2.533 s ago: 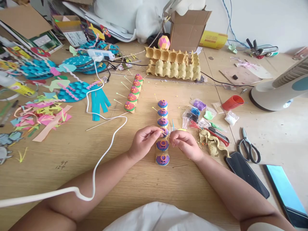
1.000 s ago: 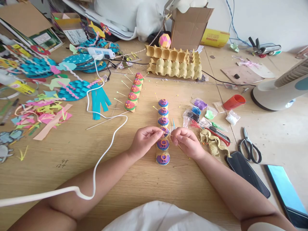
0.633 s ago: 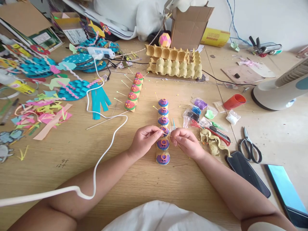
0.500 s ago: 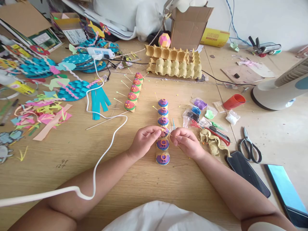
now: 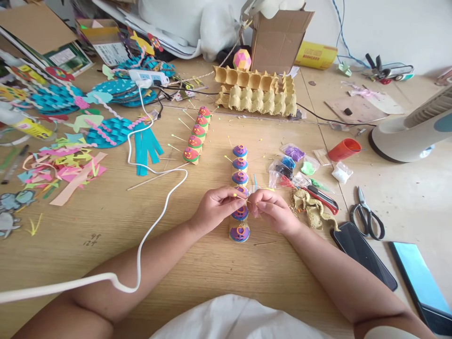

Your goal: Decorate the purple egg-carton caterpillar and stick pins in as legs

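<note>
Over a row of egg-carton cups covered in purple and blue clay (image 5: 239, 232), my two hands meet fingertip to fingertip. My left hand (image 5: 216, 208) pinches a thin stick with a yellow ball on its end (image 5: 235, 195). Fingers of my right hand (image 5: 272, 210) are closed at the other end of the stick; whether they grip it or something else is hard to see. The hands partly hide the middle cups. Two similar sticks stand out from the far cups. To the left, a red and green row of cups (image 5: 195, 141) bears several ball-tipped sticks.
Right of the hands lie bagged clay (image 5: 294, 151), a red cup (image 5: 344, 149), a utility knife (image 5: 323, 199), scissors (image 5: 363, 214) and a phone (image 5: 365, 256). Egg cartons (image 5: 261, 99) stand behind. A white cable (image 5: 155, 226) crosses the table at left, near paper scraps (image 5: 67, 169).
Both hands have come closer together and slightly nearer to me. The ball-tipped stick now slants between the two sets of fingertips.
</note>
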Demonstrator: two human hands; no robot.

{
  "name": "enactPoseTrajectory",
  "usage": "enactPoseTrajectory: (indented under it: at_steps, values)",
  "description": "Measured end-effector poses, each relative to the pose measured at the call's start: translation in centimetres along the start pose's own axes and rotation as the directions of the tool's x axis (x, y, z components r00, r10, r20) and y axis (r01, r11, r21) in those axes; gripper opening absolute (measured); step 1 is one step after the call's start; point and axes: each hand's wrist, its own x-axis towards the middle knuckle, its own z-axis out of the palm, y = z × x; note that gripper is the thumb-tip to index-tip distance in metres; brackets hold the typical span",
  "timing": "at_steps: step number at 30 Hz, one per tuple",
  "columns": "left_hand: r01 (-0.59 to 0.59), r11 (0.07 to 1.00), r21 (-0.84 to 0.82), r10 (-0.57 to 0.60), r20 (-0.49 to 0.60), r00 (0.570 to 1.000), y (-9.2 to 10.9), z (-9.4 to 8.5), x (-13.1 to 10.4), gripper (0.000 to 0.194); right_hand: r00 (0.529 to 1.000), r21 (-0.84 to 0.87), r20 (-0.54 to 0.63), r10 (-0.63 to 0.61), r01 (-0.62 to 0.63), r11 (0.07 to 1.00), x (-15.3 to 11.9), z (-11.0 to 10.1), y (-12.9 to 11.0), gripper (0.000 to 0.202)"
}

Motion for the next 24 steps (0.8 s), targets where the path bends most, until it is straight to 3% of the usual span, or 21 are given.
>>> enactPoseTrajectory:
  at_steps: [4, 9, 14, 24]
  values:
    - [-0.008, 1.000, 0.005, 0.008, 0.008, 1.000, 0.08, -0.06, -0.04, 0.018, 1.000, -0.042, 0.030, 0.010, -0.009, 0.999, -0.07, -0.04, 0.14, 0.025]
    - [0.007, 1.000, -0.020, -0.010, -0.132, 0.991, 0.07, 0.10, 0.16, 0.024, 0.999, -0.088, -0.011, -0.037, 0.036, 0.995, 0.14, -0.14, 0.06, 0.020]
    - [0.008, 0.999, -0.053, -0.017, -0.177, 0.984, -0.29, -0.03, 0.27, 0.027, 0.997, -0.096, -0.060, -0.050, 0.044, 0.994, 0.38, -0.32, 0.01, 0.016]
    - [0.016, 0.997, -0.078, -0.034, -0.234, 0.972, -0.24, -0.10, 0.40, 0.028, 0.990, 0.001, -0.129, -0.055, 0.056, 0.998, 0.50, -0.01, -0.56, 0.016]
